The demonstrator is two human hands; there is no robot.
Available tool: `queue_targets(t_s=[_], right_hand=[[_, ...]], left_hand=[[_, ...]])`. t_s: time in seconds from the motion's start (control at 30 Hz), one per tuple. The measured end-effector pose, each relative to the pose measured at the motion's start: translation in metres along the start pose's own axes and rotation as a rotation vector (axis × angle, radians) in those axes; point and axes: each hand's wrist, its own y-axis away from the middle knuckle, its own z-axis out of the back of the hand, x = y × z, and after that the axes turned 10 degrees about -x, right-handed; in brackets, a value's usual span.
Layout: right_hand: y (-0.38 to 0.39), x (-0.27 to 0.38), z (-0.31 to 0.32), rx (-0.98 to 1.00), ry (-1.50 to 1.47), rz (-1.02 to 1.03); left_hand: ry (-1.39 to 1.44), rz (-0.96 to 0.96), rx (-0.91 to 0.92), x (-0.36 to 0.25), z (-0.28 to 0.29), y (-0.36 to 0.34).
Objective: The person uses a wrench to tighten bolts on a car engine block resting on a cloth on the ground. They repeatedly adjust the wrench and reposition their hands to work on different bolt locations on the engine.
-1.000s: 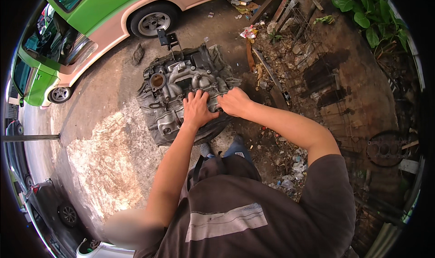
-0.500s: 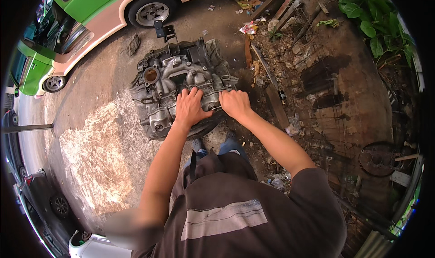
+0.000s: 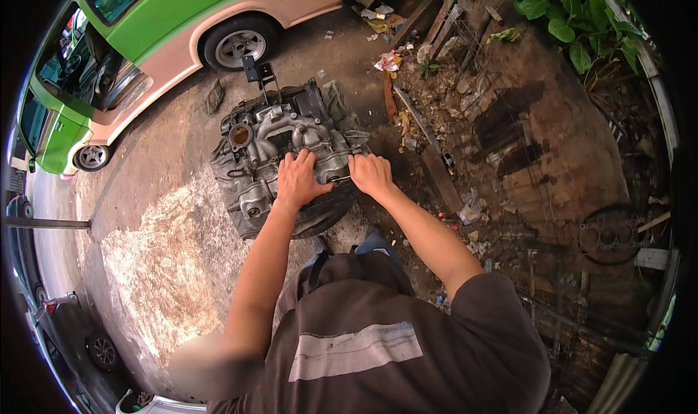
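Observation:
In front of me a greasy grey metal engine (image 3: 254, 175) lies on a crumpled dark sheet (image 3: 329, 212), with curved intake pipes and a round opening on top. My left hand (image 3: 298, 181) rests on the engine's near edge, its fingers laid over the casing. Its thumb reaches out to the right, toward the end of a thin shiny metal tool (image 3: 342, 179). Closed round that tool's other end is my right hand (image 3: 371, 174), at the engine's right corner. The fingers hide most of the tool, so its exact kind does not show.
A green and pink van (image 3: 174, 43) stands at the far left, a dark car (image 3: 73, 334) at the near left. To the right lie a wooden plank (image 3: 442, 180), litter and rubble. A black bracket (image 3: 259, 72) rises from the engine's far side.
My view has shifted slightly, and the engine sits a little lower in the picture. The right fist has turned slightly, and more of the thin metal tool shows between my hands.

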Motion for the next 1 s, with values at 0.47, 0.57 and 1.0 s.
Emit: queue_targets(t_s=[0.47,0.57,1.0], right_hand=[[0.008,-0.01,-0.023,0.055,-0.099,-0.287],[0.009,-0.012,-0.024,0.005,-0.072,-0.204],[0.071,-0.043,-0.002,0.19,-0.594,-0.315]], left_hand=[[-0.008,-0.026,0.042,0.002,0.0,0.002],[-0.02,-0.041,0.011,0.002,0.001,0.001],[0.176,-0.018,-0.224,0.009,-0.015,0.037]])
